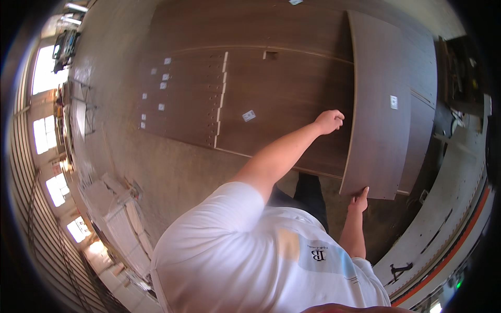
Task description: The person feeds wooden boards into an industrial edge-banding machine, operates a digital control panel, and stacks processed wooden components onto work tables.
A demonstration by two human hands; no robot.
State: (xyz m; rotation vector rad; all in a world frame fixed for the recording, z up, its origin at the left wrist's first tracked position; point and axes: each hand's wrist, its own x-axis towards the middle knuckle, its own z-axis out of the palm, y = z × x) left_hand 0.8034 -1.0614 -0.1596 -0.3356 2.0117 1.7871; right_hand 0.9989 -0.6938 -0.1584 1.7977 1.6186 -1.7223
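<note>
A long brown board (378,99) with a pale label lies raised or tilted over other brown boards to the right of centre. My right hand (358,200) grips its near end, thumb on top and the other fingers hidden beneath. Left of the board's long edge, my left hand (330,122) is loosely curled, apart from the edge, with nothing visible in it. Below that hand lies a wide brown panel (292,99) with a label and a small rectangular cutout. Further left, several narrower brown boards (188,99) carry labels and rows of small holes.
Another brown panel (235,26) stretches along the far side. A long pale machine bed (433,235) with an orange stripe curves along the right. At the lower left stands a pale wrapped stack (112,206). Concrete floor (177,172) shows between me and the panels.
</note>
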